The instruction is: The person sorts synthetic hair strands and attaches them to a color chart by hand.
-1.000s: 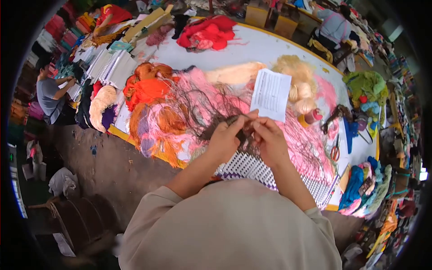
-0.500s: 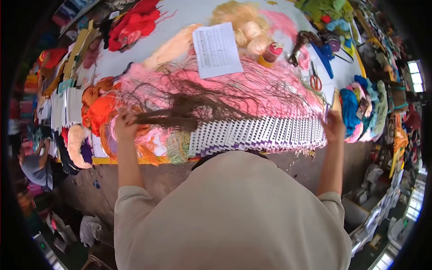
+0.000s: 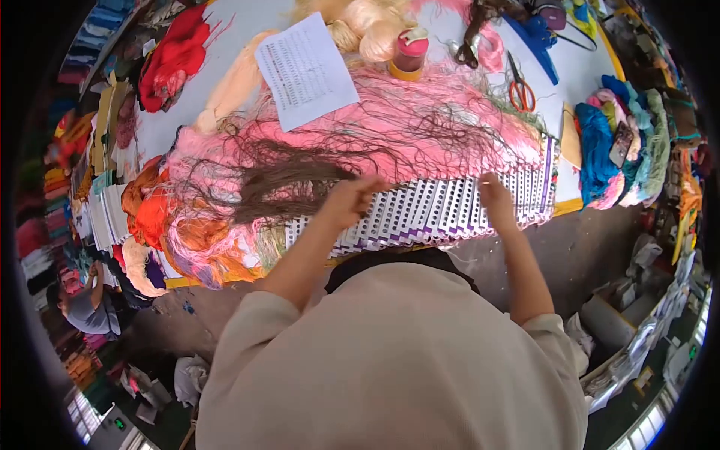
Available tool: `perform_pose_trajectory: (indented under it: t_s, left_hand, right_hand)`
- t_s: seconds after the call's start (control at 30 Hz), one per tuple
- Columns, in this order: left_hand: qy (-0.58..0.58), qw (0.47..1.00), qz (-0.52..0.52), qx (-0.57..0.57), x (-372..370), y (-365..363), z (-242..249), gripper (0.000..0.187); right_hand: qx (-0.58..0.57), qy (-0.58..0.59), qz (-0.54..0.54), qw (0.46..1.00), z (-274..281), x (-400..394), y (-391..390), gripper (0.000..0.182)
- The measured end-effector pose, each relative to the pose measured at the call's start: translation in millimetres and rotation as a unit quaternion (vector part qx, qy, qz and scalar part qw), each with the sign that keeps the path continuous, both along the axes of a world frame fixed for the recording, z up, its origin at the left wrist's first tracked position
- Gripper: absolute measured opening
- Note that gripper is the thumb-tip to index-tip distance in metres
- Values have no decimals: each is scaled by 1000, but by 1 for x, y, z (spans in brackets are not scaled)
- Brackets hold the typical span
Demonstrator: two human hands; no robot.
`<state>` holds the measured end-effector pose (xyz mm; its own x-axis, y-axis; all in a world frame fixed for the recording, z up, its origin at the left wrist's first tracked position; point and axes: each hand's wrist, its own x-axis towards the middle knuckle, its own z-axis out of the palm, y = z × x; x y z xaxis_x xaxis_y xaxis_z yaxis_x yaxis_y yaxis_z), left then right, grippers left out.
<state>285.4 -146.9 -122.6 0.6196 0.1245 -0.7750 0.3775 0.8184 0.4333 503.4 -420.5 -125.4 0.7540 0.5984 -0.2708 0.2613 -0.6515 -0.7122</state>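
Note:
My left hand (image 3: 349,203) is closed in a pinch over the left part of a row of white perforated cards (image 3: 420,214) with purple edges. What lies in its fingers, if anything, is too small to make out. Beside it, to the left, spreads a loose brown thread bundle (image 3: 281,187). Farther right, over the same row, my right hand (image 3: 495,201) has its fingers curled together near the cards' upper ends; any thread in them is hidden. Pink threads (image 3: 420,112), crossed by thin brown strands, fan out from the cards across the table.
A printed sheet (image 3: 307,71) lies on the pink threads, with a cone of dark pink thread (image 3: 410,52) near it. Orange-handled scissors (image 3: 520,91) rest at right. Orange yarn (image 3: 150,206) and blue skeins (image 3: 596,150) flank the work. Another person (image 3: 90,307) is at far left.
My left hand has left the brown bundle's left end and moved right to the cards. My right hand has come inward from the row's right end. The view has shifted.

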Motion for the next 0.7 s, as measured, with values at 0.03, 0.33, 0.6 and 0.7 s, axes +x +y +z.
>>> perform_pose_trajectory:
  t_s: [0.03,0.33,0.6,0.7]
  left_hand:
    - [22,997,-56,41,22,-18,-4,20]
    - [88,761,-353,538,79,-73,-86,26]
    - [85,977,-113,159,79,-77,-61,17]
    - [55,979,-137,143,84,-79,-61,13]
  right_hand:
    - [-23,-23,42,999,-14,-12,18,13]
    - [0,98,142,985,-76,-25,65,9]
    - [-17,182,144,973,-63,-16,64,14]
    - [-13,262,129,956,-68,-11,64,13]
